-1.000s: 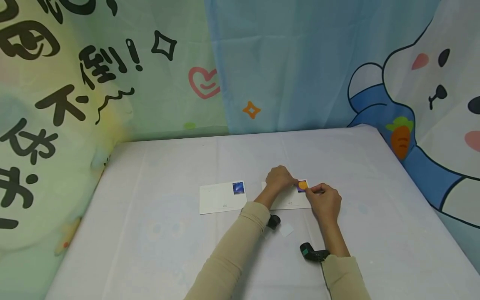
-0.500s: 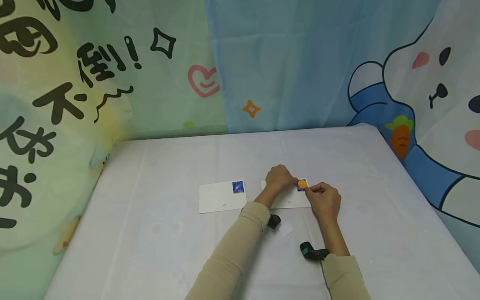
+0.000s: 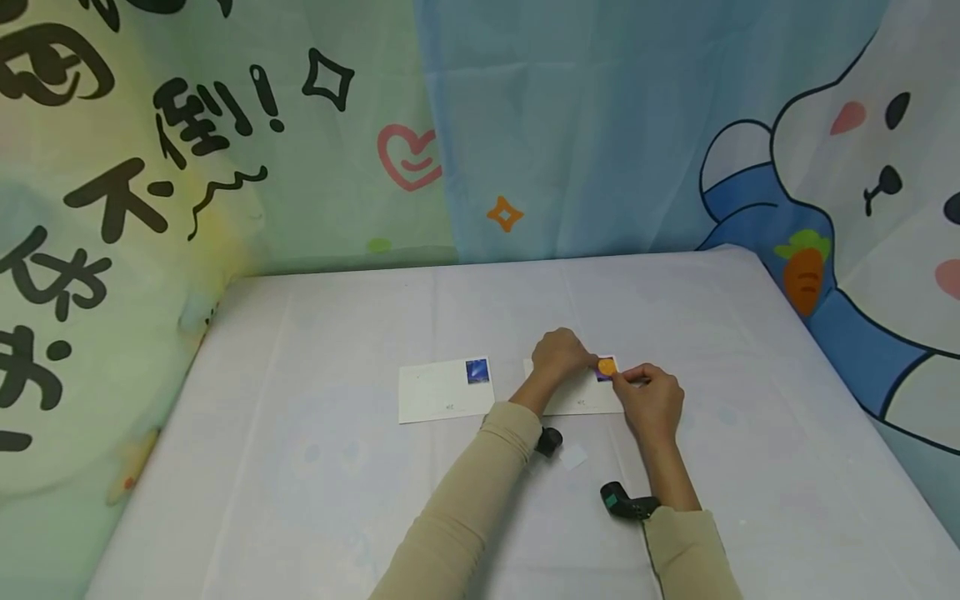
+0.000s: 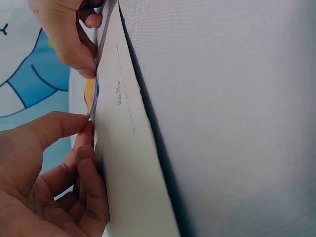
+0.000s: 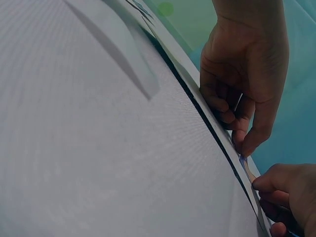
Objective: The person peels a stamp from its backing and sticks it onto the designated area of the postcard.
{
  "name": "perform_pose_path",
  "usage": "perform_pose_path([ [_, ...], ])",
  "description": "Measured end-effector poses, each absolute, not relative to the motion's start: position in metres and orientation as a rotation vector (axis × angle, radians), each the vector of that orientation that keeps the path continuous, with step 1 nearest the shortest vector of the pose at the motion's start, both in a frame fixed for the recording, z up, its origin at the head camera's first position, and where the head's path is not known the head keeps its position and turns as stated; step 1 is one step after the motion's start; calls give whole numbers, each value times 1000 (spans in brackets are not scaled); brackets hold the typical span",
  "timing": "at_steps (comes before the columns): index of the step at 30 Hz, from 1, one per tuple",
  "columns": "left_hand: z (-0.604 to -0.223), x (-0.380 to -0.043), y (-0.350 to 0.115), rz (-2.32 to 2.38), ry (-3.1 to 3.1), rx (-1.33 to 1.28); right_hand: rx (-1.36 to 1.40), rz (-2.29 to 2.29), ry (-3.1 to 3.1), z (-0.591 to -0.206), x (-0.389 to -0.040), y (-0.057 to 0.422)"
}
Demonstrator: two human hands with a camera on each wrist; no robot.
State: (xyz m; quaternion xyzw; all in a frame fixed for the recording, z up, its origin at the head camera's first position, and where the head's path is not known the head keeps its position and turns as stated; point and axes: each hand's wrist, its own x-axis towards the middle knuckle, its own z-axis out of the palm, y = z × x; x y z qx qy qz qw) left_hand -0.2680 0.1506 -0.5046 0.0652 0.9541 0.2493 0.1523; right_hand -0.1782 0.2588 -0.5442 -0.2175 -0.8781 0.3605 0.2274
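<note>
A small stamp with an orange circle on a purple-blue ground lies over the top right corner of the right-hand white envelope. At its left edge, my left hand pinches it between thumb and index finger, the forearm crossing the envelope. My right hand pinches the opposite edge, low over the envelope's right end. In the right wrist view the stamp bows slightly between the two sets of fingertips. The left wrist view shows its orange face close against the envelope surface.
To the left lies another white envelope with a blue stamp in its top right corner. A small pale square of paper rests on the white tablecloth between the forearms. A printed curtain hangs behind the table.
</note>
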Motion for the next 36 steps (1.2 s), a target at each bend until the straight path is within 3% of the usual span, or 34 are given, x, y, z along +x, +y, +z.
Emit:
perform_pose_path([
  [36, -503, -266, 154, 712, 2754, 134, -597, 949, -2467, -543, -178, 257],
])
